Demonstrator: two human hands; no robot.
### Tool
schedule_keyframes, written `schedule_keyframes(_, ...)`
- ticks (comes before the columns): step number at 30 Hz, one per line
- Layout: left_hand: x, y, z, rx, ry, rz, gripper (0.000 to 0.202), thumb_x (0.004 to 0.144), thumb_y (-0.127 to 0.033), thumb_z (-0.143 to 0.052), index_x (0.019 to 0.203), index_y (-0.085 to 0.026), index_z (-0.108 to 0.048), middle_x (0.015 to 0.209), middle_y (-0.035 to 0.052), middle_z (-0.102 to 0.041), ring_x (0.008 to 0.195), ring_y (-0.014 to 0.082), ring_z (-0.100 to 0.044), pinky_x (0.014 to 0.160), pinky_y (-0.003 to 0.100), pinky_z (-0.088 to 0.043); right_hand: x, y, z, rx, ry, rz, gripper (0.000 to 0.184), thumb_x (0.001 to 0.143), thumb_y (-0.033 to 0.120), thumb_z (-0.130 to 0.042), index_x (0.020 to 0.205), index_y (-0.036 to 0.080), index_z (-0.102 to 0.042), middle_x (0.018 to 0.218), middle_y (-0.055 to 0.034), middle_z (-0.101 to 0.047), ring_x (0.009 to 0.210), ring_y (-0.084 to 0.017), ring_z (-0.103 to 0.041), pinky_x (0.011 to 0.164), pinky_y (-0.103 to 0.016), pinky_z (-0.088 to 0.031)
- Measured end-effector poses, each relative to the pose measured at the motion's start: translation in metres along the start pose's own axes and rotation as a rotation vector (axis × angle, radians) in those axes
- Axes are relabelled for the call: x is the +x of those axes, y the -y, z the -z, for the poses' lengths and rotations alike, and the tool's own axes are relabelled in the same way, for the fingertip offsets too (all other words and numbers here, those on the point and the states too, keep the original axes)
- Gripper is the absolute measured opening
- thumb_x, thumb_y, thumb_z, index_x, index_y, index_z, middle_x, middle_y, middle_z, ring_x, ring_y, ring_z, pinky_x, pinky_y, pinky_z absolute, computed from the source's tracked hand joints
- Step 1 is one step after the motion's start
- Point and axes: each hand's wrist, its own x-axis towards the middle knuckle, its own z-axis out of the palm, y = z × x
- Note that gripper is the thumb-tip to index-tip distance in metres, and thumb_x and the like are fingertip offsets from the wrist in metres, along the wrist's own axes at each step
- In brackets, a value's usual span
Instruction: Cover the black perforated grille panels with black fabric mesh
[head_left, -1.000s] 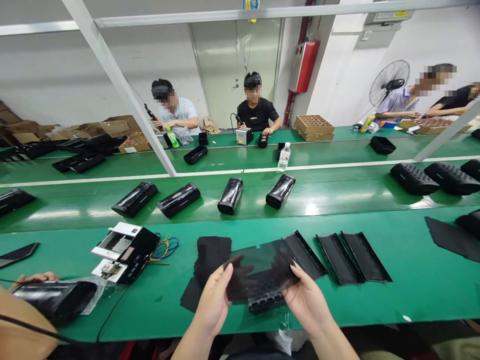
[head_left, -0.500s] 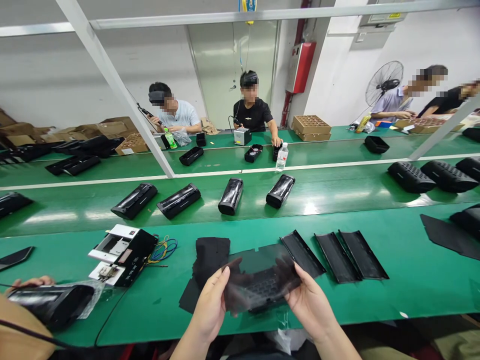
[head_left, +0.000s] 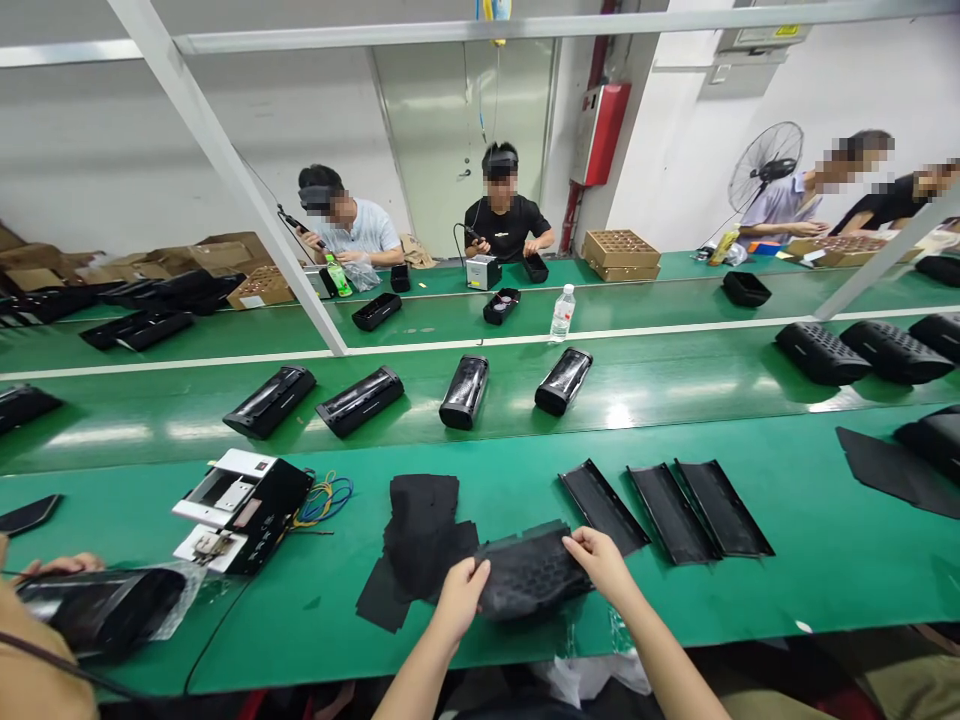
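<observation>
A thin, see-through black mesh sheet (head_left: 517, 552) is stretched between my two hands near the front of the green table. My left hand (head_left: 459, 598) pinches its left end, and my right hand (head_left: 600, 562) pinches its upper right corner. Under the sheet lies a black shell with a honeycomb pattern, which shows through the mesh; most of it is covered. Just left of my left hand is a pile of black sheets (head_left: 421, 530). Several black trough-shaped panels (head_left: 675, 515) lie beyond my right hand.
A white-and-black machine (head_left: 244, 510) with coiled wires stands at left. Beside it, a neighbour's hand (head_left: 64, 565) rests by a wrapped black casing (head_left: 105, 605). Glossy black casings (head_left: 463, 392) line the belt (head_left: 375, 345). A slanted metal post (head_left: 232, 170) crosses the left; people sit opposite.
Both hands have lowered the mesh sheet onto the honeycomb shell. My right hand has shifted from the sheet's right side to its far corner. Across the belt, a person has drawn a black box back.
</observation>
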Motion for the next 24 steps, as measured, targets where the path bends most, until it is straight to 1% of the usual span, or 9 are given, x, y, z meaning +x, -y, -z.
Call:
schedule_keyframes(2, 0.009, 0.017, -0.009, 0.071, -0.040, -0.013, 0.037, 0.065, -0.043, -0.055, 0.045, -0.021, -0.033, 0.043, -0.0071, -0.029, 0.042, 0.0102, -0.037, 0.043, 0.023, -0.029, 0.005, -0.015, -0.008, -0.103, -0.017, -0.028, 0.027, 0.069, 0.037, -0.050, 0.051, 0.020, -0.039, 0.047, 0.0051, -0.038, 0.049, -0.013, -0.040, 0.050, -0.025, -0.029)
schedule_keyframes(5, 0.013, 0.028, -0.017, 0.146, -0.081, -0.036, 0.039, 0.066, -0.035, -0.055, 0.043, -0.022, -0.026, 0.044, -0.0069, -0.026, 0.047, 0.0120, -0.037, 0.051, 0.025, -0.029, 0.005, -0.027, -0.017, -0.276, -0.025, -0.071, 0.021, 0.070, 0.030, -0.049, 0.053, 0.021, -0.041, 0.052, 0.0024, -0.045, 0.054, -0.015, -0.046, 0.054, -0.026, -0.030)
schedule_keyframes(8, 0.015, 0.034, -0.020, 0.212, -0.090, -0.023, 0.034, 0.066, -0.030, -0.055, 0.044, -0.022, -0.031, 0.044, -0.0064, -0.030, 0.051, 0.0139, -0.042, 0.055, 0.025, -0.029, 0.004, -0.033, -0.020, -0.427, -0.028, -0.128, 0.015, 0.071, 0.026, -0.048, 0.057, 0.020, -0.045, 0.063, -0.0024, -0.053, 0.064, -0.018, -0.052, 0.057, -0.028, -0.033)
schedule_keyframes(11, 0.020, 0.044, -0.021, 0.246, -0.076, 0.058, 0.018, 0.068, -0.022, -0.052, 0.055, -0.021, -0.040, 0.042, -0.0080, -0.033, 0.046, 0.0131, -0.046, 0.053, 0.024, -0.031, 0.005, -0.037, -0.021, -0.544, -0.021, -0.223, 0.008, 0.071, 0.024, -0.049, 0.067, 0.018, -0.049, 0.077, -0.0108, -0.058, 0.074, -0.024, -0.056, 0.059, -0.031, -0.036)
schedule_keyframes(13, 0.022, 0.051, -0.023, 0.248, -0.053, 0.124, 0.008, 0.070, -0.017, -0.048, 0.065, -0.020, -0.042, 0.041, -0.0094, -0.036, 0.038, 0.0121, -0.045, 0.047, 0.023, -0.031, 0.006, -0.040, -0.022, -0.592, -0.004, -0.293, 0.011, 0.071, 0.023, -0.050, 0.077, 0.015, -0.050, 0.082, -0.0153, -0.059, 0.077, -0.027, -0.058, 0.060, -0.033, -0.038)
schedule_keyframes(15, 0.023, 0.056, -0.024, 0.236, -0.044, 0.156, 0.006, 0.071, -0.015, -0.044, 0.072, -0.019, -0.041, 0.041, -0.0104, -0.037, 0.033, 0.0109, -0.043, 0.042, 0.022, -0.030, 0.008, -0.041, -0.023, -0.609, 0.019, -0.343, 0.016, 0.070, 0.022, -0.051, 0.084, 0.013, -0.050, 0.084, -0.0167, -0.060, 0.079, -0.029, -0.059, 0.060, -0.034, -0.040)
schedule_keyframes(17, 0.022, 0.058, -0.025, 0.218, -0.056, 0.141, 0.011, 0.069, -0.011, -0.046, 0.075, -0.019, -0.041, 0.043, -0.0108, -0.037, 0.035, 0.0091, -0.042, 0.042, 0.021, -0.030, 0.008, -0.042, -0.022, -0.598, 0.040, -0.365, 0.015, 0.070, 0.020, -0.052, 0.083, 0.013, -0.049, 0.083, -0.0159, -0.061, 0.080, -0.029, -0.059, 0.061, -0.034, -0.040)
schedule_keyframes(20, 0.020, 0.054, -0.024, 0.178, -0.069, 0.090, 0.015, 0.066, -0.012, -0.049, 0.077, -0.018, -0.041, 0.047, -0.0106, -0.037, 0.040, 0.0073, -0.042, 0.046, 0.020, -0.033, 0.008, -0.042, -0.014, -0.536, 0.053, -0.358, 0.009, 0.068, 0.019, -0.053, 0.075, 0.015, -0.048, 0.075, -0.0120, -0.061, 0.077, -0.027, -0.059, 0.059, -0.032, -0.040)
schedule_keyframes(24, 0.012, 0.037, -0.015, 0.085, -0.053, 0.049, 0.023, 0.066, -0.021, -0.051, 0.086, -0.017, -0.040, 0.049, -0.0105, -0.040, 0.038, 0.0061, -0.038, 0.042, 0.019, -0.031, 0.003, -0.034, 0.002, -0.389, 0.041, -0.277, 0.010, 0.067, 0.023, -0.053, 0.071, 0.019, -0.044, 0.056, 0.0007, -0.052, 0.061, -0.020, -0.057, 0.055, -0.028, -0.038)
